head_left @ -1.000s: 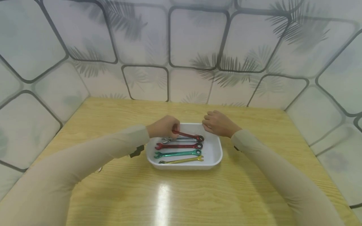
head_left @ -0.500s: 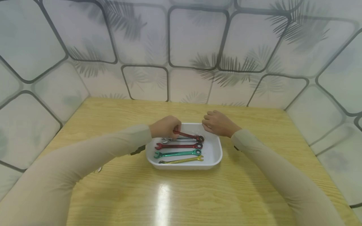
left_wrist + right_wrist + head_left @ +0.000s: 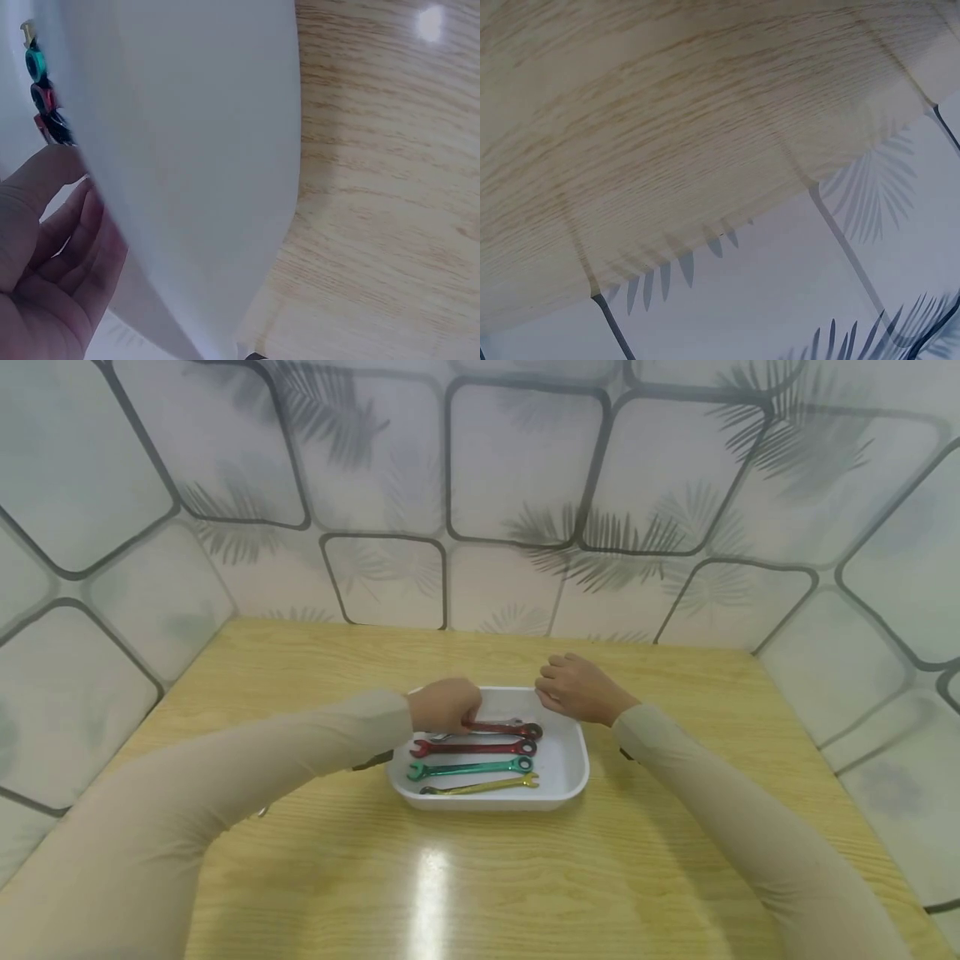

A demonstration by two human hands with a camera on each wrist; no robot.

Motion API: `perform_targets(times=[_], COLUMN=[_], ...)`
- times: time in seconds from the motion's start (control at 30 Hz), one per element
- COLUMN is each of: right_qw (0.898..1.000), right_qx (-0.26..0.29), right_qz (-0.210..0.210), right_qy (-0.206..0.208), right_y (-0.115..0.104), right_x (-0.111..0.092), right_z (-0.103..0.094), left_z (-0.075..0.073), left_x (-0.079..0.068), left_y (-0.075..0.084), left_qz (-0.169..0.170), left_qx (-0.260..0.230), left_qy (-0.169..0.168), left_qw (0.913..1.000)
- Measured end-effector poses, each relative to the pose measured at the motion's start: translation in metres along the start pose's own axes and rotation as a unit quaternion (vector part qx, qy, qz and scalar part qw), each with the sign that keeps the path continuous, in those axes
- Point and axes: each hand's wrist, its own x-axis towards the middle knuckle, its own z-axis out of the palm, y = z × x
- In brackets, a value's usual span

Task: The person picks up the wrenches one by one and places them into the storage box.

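Observation:
My left hand (image 3: 448,706) is low in the white tray (image 3: 579,777) and pinches the left end of a red combination wrench (image 3: 510,729). A chrome wrench (image 3: 444,737) lies just beneath it, mostly covered. Nearer to me in the tray lie another red wrench (image 3: 474,748), a green wrench (image 3: 468,768) and a yellow wrench (image 3: 480,787), roughly parallel. The left wrist view has the left hand (image 3: 56,247) behind the tray wall (image 3: 195,150). My right hand (image 3: 581,687) is curled at the tray's far right corner, fingers outside and thumb inside; the hand hides the rim there.
The tray stands on a wooden table (image 3: 525,877) with patterned walls (image 3: 517,460) at the back and sides. A small shiny metal piece (image 3: 262,812) shows beside the left sleeve, mostly hidden. The right wrist view takes in just table and wall.
My left hand has moved down and slightly right, lowering the red wrench toward the chrome one; the wrench now lies more level. The right hand and the tray have stayed put.

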Motion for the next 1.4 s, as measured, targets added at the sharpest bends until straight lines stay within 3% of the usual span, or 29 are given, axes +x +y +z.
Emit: perform_targets(times=[0.2, 0.5, 1.2, 1.4], right_qw=[1.000, 1.000, 1.000, 1.000], right_qx=[-0.001, -0.004, -0.006, -0.007], right_qz=[0.003, 0.003, 0.009, 0.007], right_qy=[-0.009, -0.011, -0.015, -0.008], right_y=[0.001, 0.002, 0.000, 0.000], right_x=[0.000, 0.000, 0.000, 0.000], right_z=[0.001, 0.001, 0.000, 0.001], left_z=[0.011, 0.016, 0.016, 0.009], left_x=[0.007, 0.013, 0.009, 0.002], left_y=[-0.004, -0.006, -0.002, 0.001], left_qz=[-0.031, -0.048, -0.038, -0.009], left_qx=[0.001, 0.036, 0.070, 0.074], left_qy=[-0.040, -0.080, -0.065, -0.035], left_qw=[0.9987, 0.9950, 0.9947, 0.9966])
